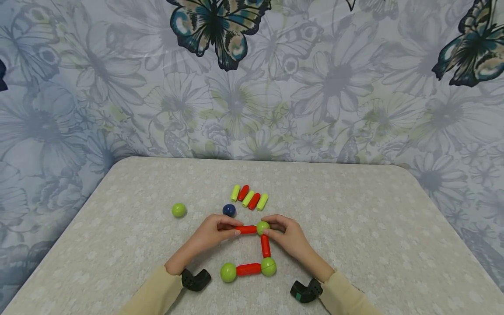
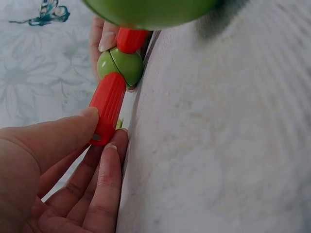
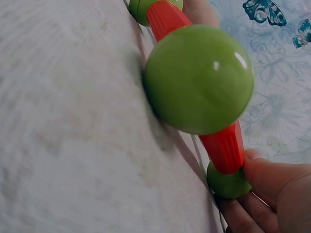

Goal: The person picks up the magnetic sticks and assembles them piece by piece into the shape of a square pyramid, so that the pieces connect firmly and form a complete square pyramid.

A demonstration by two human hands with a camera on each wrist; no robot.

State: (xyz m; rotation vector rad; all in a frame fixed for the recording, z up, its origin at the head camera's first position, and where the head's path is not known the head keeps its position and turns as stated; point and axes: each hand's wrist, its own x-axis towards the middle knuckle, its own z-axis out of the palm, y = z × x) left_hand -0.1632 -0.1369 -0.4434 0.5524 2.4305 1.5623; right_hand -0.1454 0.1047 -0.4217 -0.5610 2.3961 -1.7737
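table | rods, balls, rod-ball frame

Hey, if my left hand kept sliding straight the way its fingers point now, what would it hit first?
Your left hand points rightward along the red rod it pinches, so it would likely press that rod into the green ball your right hand holds. Depth is hard to judge.

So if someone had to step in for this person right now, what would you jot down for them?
Left hand pinches the free end of the top red rod.
Right hand holds the green ball at that rod's other end.
Built so far: three red rods and three green balls joined in a C shape on the table.
Probably left: closing the open left side.
Spares: a green ball, a dark blue ball and a row of five rods behind.
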